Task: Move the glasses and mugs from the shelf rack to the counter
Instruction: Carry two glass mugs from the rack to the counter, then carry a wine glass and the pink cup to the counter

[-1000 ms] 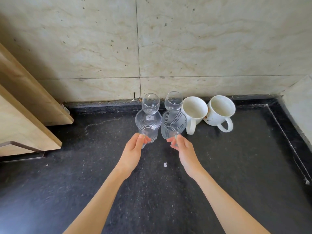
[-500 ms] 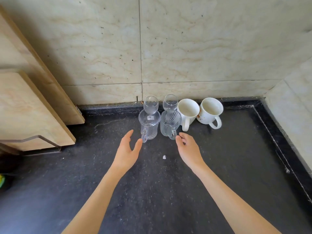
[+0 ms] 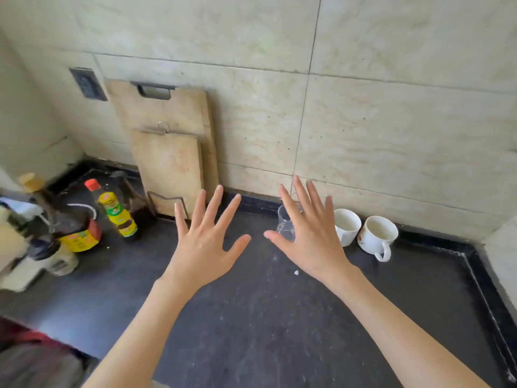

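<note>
Both hands are raised flat over the dark counter, palms down and fingers spread, holding nothing. My left hand hovers left of centre. My right hand covers most of the clear glasses; only part of one glass mug shows at its left edge. Two white mugs stand upright by the back wall, one just right of my right hand and the other further right with its handle toward me. No shelf rack is in view.
Two wooden cutting boards lean on the tiled wall in a wire holder. Sauce bottles, one with a red cap, and other containers crowd the left end. The counter's raised edge runs along the right.
Both hands let go of the glass mugs, pulled back and rose with fingers spread. The view swung up and left, bringing the cutting boards and bottles into sight.
</note>
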A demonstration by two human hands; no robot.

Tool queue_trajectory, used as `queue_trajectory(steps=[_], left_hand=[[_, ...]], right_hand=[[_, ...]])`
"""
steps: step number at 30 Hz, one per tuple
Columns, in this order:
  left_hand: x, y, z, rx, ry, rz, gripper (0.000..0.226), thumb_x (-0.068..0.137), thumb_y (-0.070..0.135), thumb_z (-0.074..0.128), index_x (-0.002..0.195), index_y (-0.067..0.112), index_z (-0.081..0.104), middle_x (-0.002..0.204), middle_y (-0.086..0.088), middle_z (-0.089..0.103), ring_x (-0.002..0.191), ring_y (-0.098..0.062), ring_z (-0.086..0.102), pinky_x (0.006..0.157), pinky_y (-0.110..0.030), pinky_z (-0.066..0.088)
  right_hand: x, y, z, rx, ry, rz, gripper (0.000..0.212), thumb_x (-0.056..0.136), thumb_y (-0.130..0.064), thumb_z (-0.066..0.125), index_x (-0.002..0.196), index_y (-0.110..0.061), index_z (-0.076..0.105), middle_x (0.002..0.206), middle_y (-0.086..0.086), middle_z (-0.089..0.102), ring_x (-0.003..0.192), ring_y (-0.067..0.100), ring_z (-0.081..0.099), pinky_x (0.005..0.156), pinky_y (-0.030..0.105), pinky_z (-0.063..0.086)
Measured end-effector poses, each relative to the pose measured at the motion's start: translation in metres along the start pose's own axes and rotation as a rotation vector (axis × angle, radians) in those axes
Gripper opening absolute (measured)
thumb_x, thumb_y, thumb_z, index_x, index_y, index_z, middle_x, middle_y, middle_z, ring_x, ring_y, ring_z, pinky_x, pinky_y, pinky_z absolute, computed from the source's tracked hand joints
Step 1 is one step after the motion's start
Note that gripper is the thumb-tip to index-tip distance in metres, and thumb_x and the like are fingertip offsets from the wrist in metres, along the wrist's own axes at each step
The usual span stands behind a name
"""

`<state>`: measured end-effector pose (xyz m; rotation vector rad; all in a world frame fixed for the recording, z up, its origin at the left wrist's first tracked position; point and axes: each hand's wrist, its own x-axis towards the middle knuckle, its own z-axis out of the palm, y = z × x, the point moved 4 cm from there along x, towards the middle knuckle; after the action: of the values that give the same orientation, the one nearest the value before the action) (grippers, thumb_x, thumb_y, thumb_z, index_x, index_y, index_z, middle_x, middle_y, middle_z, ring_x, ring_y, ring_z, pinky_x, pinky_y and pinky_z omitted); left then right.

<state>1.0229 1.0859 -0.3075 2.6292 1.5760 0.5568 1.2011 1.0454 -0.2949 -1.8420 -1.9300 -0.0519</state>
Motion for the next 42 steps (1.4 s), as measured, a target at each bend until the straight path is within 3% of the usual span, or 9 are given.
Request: queue_trajectory(steps=[4,7,10,14,18,24,28,32,42], left_hand=[[-0.081,-0.011,-0.047,0.079,0.079,-0.180,0.075,0.080,0.070,0.019,0.146,0.039,0.002,0.158,0.003,-0.002,0.145,-0.025,-0.008,0.109,-0.056,-0.013],[-0.144,-0.026,-0.088,0.128,0.145,-0.306,0.075,0.080,0.070,0.020,0.146,0.039,0.003,0.159,0.003,-0.001,0.145,-0.024,-0.011,0.109,-0.055,-0.014],[-0.211,-0.045,-0.131,0.186,0.201,-0.460,0.076,0.079,0.071,0.016,0.146,0.041,0.001,0.158,0.005,-0.006,0.144,-0.022,-0.016,0.109,-0.055,-0.015],[-0.305,-0.064,-0.184,0.231,0.262,-0.638,0.076,0.077,0.072,0.014,0.144,0.044,-0.007,0.157,0.007,-0.014,0.140,-0.018,-0.025,0.106,-0.050,-0.024],[-0.410,-0.082,-0.227,0.302,0.301,-0.806,0.075,0.076,0.073,0.011,0.142,0.047,-0.012,0.152,0.013,-0.023,0.140,-0.019,-0.027,0.106,-0.053,-0.023],[-0.587,-0.104,-0.282,0.383,0.321,-1.030,0.073,0.077,0.072,0.008,0.141,0.045,-0.014,0.150,0.014,-0.028,0.136,-0.014,-0.036,0.102,-0.045,-0.032],[-0.706,-0.120,-0.322,0.413,0.283,-1.142,0.071,0.073,0.074,0.003,0.132,0.051,-0.030,0.145,0.014,-0.040,0.130,-0.012,-0.044,0.099,-0.047,-0.037],[-0.797,-0.129,-0.357,0.416,0.292,-1.243,0.079,0.067,0.081,-0.004,0.135,0.049,-0.028,0.146,0.013,-0.039,0.130,-0.012,-0.044,0.096,-0.043,-0.040],[-0.955,-0.193,-0.412,0.499,0.296,-1.499,0.066,0.078,0.070,0.004,0.125,0.050,-0.038,0.136,0.016,-0.048,0.130,-0.015,-0.043,0.096,-0.043,-0.038]], right_hand=[[-0.031,-0.049,-0.011,-0.081,-0.025,-0.151,0.087,0.074,-0.074,0.026,0.147,-0.031,0.006,0.159,0.003,-0.002,0.145,0.025,-0.008,0.110,0.058,-0.005],[-0.052,-0.100,-0.017,-0.062,-0.030,-0.266,0.089,0.072,-0.075,0.032,0.146,-0.031,0.008,0.159,0.005,0.003,0.144,0.026,-0.008,0.108,0.064,0.000],[-0.067,-0.165,-0.025,-0.038,-0.010,-0.405,0.089,0.072,-0.076,0.032,0.145,-0.031,0.007,0.158,0.006,0.007,0.144,0.029,-0.004,0.105,0.066,0.002],[-0.103,-0.262,-0.032,0.057,0.012,-0.606,0.090,0.073,-0.076,0.030,0.146,-0.031,0.004,0.155,0.001,-0.005,0.143,0.023,-0.009,0.105,0.064,-0.003],[-0.158,-0.363,-0.030,0.111,0.020,-0.782,0.090,0.073,-0.076,0.032,0.147,-0.028,0.012,0.157,0.008,0.010,0.144,0.030,0.004,0.105,0.066,0.004],[-0.258,-0.502,-0.032,0.193,0.040,-0.980,0.089,0.073,-0.075,0.029,0.148,-0.029,0.014,0.157,0.006,0.011,0.144,0.029,0.004,0.105,0.066,0.002],[-0.347,-0.608,-0.035,0.269,-0.012,-1.056,0.088,0.073,-0.075,0.030,0.147,-0.028,0.016,0.157,0.007,0.015,0.144,0.030,0.007,0.105,0.067,0.005],[-0.424,-0.696,-0.033,0.364,-0.050,-1.165,0.087,0.075,-0.074,0.030,0.147,-0.030,0.011,0.158,0.007,0.009,0.144,0.028,-0.001,0.109,0.061,-0.010],[-0.516,-0.868,-0.009,0.445,-0.137,-1.341,0.088,0.072,-0.077,0.022,0.143,-0.039,-0.012,0.157,0.001,-0.014,0.141,0.020,-0.021,0.106,0.055,-0.023]])
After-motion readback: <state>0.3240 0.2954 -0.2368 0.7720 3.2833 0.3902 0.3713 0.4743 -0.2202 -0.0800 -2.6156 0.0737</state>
